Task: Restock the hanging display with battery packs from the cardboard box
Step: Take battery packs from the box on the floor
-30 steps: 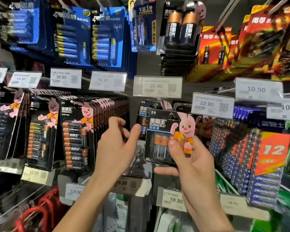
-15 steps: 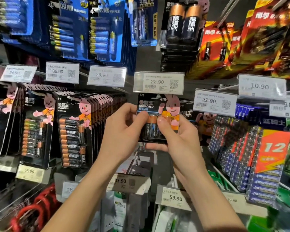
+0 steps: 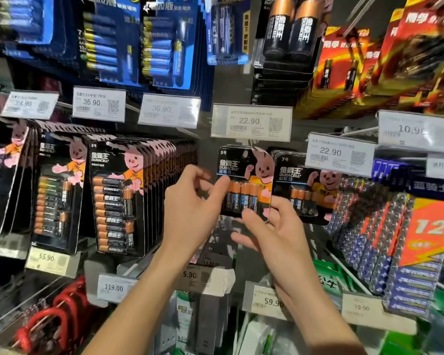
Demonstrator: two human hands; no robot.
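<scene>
Both hands, left hand (image 3: 190,208) and right hand (image 3: 274,231), pinch the battery pack (image 3: 244,183) just under the 22.90 price tag (image 3: 251,123).

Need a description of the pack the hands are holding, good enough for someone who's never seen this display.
Find the centre 22.90 price tag; the battery pack sits directly under it, pinched between the left hand and right hand. It is a black Duracell card with a pink bunny and four upright cells, marked 5号, unlike the 7号 pack to its right.
</scene>
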